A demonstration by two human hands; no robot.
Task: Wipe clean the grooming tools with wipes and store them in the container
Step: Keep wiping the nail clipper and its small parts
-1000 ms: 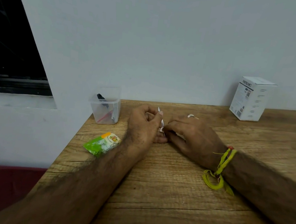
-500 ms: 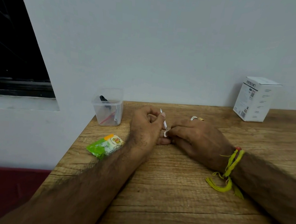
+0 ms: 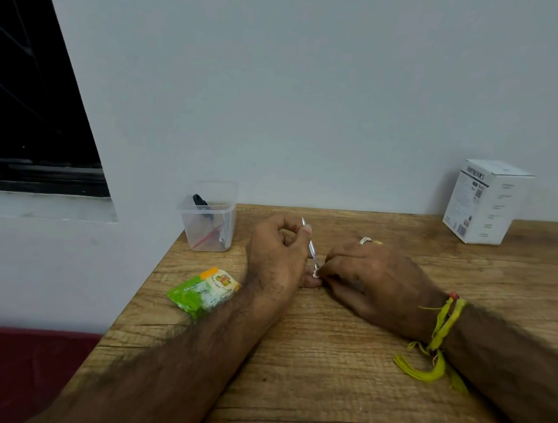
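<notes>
Steel, thin and bright, forms the grooming tool point(image 3: 309, 245) that we see at the centre of the wooden table point(image 3: 322, 371). Its long axis runs steeply: the pointed upper end tips away toward the wall and slightly left, while the lower end slants down and to the right, toward the person. The tool stands above the tabletop, between the two hands.

We see the left hand point(image 3: 274, 255) curled around the upper part of the shaft, thumb tip pressed against it just below the point; its little-finger side rests on the table. The right hand point(image 3: 371, 283) has its fingers bent inward and pinches a small white wipe point(image 3: 315, 274) against the lower end of the tool. Only a scrap of the wipe shows between the fingertips. A ring point(image 3: 365, 240) sits on one right finger and a yellow thread band point(image 3: 438, 335) circles the right wrist.

At the table's far left corner we find a clear plastic container point(image 3: 208, 219), holding a black-tipped item and other slim tools, one with red on it; we cannot tell them apart further. A green sachet point(image 3: 202, 291) lies flat just beside the left forearm. A white carton point(image 3: 487, 202) stands upright against the wall, well apart at far right.
</notes>
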